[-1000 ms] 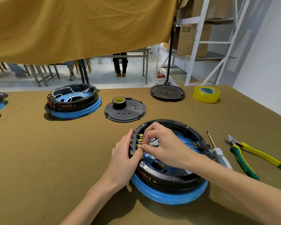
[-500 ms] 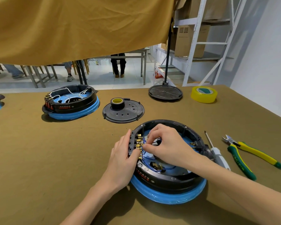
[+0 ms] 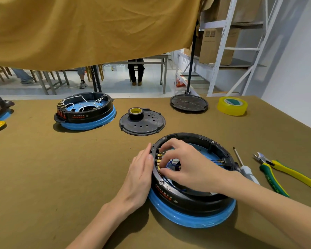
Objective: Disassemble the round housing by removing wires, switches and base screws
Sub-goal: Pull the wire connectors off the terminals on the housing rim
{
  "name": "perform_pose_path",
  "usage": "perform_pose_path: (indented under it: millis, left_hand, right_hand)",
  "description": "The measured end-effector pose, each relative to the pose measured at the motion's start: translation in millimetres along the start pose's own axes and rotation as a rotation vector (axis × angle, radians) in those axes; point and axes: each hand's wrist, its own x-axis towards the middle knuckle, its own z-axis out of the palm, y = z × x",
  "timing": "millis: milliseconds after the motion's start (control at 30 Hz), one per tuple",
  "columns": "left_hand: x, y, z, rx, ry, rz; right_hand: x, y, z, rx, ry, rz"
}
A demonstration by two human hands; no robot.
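The round housing [image 3: 192, 198], a black ring on a blue base, lies open on the table in front of me. A row of switches with brass terminals [image 3: 158, 159] sits in its left wall, and blue wires [image 3: 170, 163] run from them into the middle. My left hand [image 3: 138, 178] presses flat against the outside of that wall, fingers straight. My right hand [image 3: 187, 164] reaches inside from the right, its curled thumb and fingers pinching a wire connector at the terminals. The palm hides part of the wiring.
A screwdriver [image 3: 244, 168] and green-yellow cutters [image 3: 284, 175] lie right of the housing. Behind are a black cover plate [image 3: 147, 124] carrying a tape roll [image 3: 135, 113], a second wired housing [image 3: 84, 112], a stand base [image 3: 188, 103] and yellow tape [image 3: 232, 106].
My right hand's fingers have shifted along the terminal row, with the thumb now lower down. My left hand has stayed against the housing wall.
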Motion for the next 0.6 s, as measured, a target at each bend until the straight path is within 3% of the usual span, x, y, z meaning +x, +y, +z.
perform_pose_path:
  millis: [600]
  left_hand:
    - [4.0, -9.7, 3.8, 0.062, 0.011, 0.056]
  right_hand:
    - [-6.1, 6.1, 6.2, 0.048, 0.033, -0.022]
